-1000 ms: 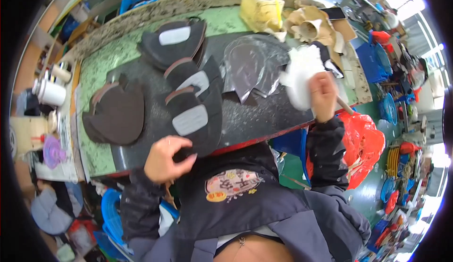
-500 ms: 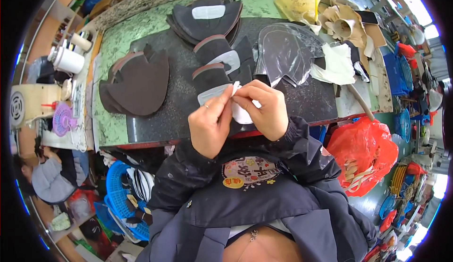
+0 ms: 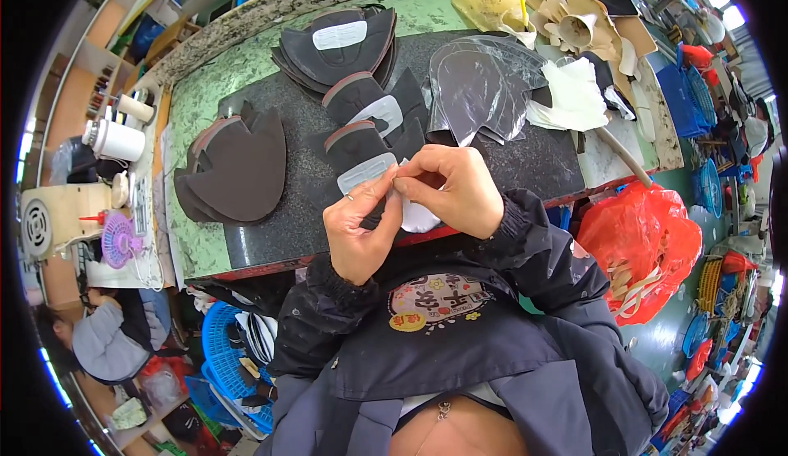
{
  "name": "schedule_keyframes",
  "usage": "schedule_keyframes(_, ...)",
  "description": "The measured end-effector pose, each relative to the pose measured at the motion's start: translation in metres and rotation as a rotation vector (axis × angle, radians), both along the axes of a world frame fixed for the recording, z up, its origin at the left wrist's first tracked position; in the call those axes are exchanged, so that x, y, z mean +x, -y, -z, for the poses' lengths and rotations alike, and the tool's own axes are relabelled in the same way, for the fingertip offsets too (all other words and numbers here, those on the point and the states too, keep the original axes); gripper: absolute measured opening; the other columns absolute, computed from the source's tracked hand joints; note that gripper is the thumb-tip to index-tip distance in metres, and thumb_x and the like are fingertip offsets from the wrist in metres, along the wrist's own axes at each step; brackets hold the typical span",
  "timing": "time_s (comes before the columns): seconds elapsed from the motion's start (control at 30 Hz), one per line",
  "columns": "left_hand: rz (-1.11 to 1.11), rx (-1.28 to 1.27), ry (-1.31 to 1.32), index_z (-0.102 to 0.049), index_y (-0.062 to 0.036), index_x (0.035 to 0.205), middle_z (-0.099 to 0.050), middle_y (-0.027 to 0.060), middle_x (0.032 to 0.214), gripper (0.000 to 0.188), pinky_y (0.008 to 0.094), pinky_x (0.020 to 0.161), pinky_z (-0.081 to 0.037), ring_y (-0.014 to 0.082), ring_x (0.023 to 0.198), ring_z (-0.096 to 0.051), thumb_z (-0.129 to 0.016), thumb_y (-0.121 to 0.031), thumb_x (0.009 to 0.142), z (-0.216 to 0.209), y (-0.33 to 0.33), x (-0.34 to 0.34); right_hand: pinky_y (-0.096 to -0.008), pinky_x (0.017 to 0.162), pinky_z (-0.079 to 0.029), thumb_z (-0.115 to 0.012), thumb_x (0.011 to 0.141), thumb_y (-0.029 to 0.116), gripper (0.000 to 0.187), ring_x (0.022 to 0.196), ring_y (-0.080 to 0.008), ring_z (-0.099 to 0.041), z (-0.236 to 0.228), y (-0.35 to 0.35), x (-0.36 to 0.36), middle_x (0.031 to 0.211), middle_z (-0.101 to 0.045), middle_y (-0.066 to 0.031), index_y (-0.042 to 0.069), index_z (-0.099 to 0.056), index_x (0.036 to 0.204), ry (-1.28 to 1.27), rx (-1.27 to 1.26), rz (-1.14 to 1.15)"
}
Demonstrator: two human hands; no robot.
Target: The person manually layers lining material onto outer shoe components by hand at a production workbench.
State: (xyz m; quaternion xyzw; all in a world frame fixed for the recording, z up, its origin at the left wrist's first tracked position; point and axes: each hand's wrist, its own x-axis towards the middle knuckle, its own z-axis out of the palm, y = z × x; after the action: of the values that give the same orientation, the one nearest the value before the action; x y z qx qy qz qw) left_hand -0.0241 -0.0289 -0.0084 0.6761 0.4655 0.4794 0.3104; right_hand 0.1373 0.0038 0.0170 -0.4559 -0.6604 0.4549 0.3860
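Note:
My left hand and my right hand meet at the table's near edge, fingertips pinched together. Between them is a white patch, mostly covered by my fingers; its exact kind is hard to make out. Just beyond lies a dark curved fabric piece with a pale oval patch on it, close to my left fingertips. Behind that one rests a similar dark piece, with its own pale patch.
A stack of dark cut pieces stands farther back, another pile at left. Clear plastic film covers dark pieces at right, beside a white cloth. A red bag hangs off the right edge; a blue basket stands lower left.
The view has shifted slightly. My fingertips have come closer together, and the white tip that stuck up between them no longer shows.

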Motion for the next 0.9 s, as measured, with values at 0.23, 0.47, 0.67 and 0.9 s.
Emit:
schedule_keyframes(0.23, -0.025, -0.52, 1.057, -0.062, 0.0053, 0.106, -0.066, 0.0076, 0.09, 0.02, 0.0213, 0.069, -0.049, 0.0103, 0.077, -0.062, -0.055, -0.006, 0.091, 0.018, -0.006, -0.004, -0.03, 0.071, -0.049, -0.06, 0.069, -0.001, 0.009, 0.079, -0.0232, -0.061, 0.004, 0.005, -0.007, 0.089, -0.06, -0.0112, 0.0, -0.057, 0.076, -0.041, 0.439, -0.006)
schedule_keyframes(0.47, -0.112, -0.534, 0.865, -0.065, 0.0042, 0.103, -0.067, 0.0047, 0.087, 0.02, 0.0198, 0.064, -0.047, 0.0089, 0.071, -0.06, -0.062, -0.008, 0.088, 0.023, -0.029, -0.059, -0.0339, 0.062, -0.05, -0.052, 0.057, -0.007, 0.014, 0.068, -0.0263, -0.061, 0.01, 0.051, 0.048, 0.071, -0.059, -0.0109, 0.001, -0.054, 0.067, 0.075, 0.361, -0.369)
schedule_keyframes(0.67, -0.453, 0.034, -0.051, -0.064, 0.0037, 0.1, -0.068, 0.0099, 0.088, 0.017, 0.0275, 0.067, -0.051, 0.0157, 0.076, -0.064, -0.059, -0.002, 0.085, -0.03, -0.013, -0.055, -0.0307, 0.082, -0.05, -0.071, 0.077, 0.03, 0.062, 0.099, -0.023, -0.062, 0.023, 0.07, 0.109, 0.116, -0.059, -0.0151, 0.002, -0.045, 0.125, 0.344, -0.659, -0.714)
schedule_keyframes(0.9, 0.18, 0.303, -0.397, -0.059, 0.0013, 0.107, -0.06, 0.0146, 0.113, 0.049, 0.0406, 0.088, -0.047, 0.0316, 0.106, -0.057, -0.077, -0.015, 0.065, 0.001, 0.024, -0.015, -0.03, 0.084, -0.05, -0.05, 0.095, 0.014, 0.032, 0.098, -0.0186, -0.062, 0.024, 0.037, 0.039, 0.109, -0.063, -0.0126, -0.007, -0.053, 0.119, -0.664, -0.531, 0.048)
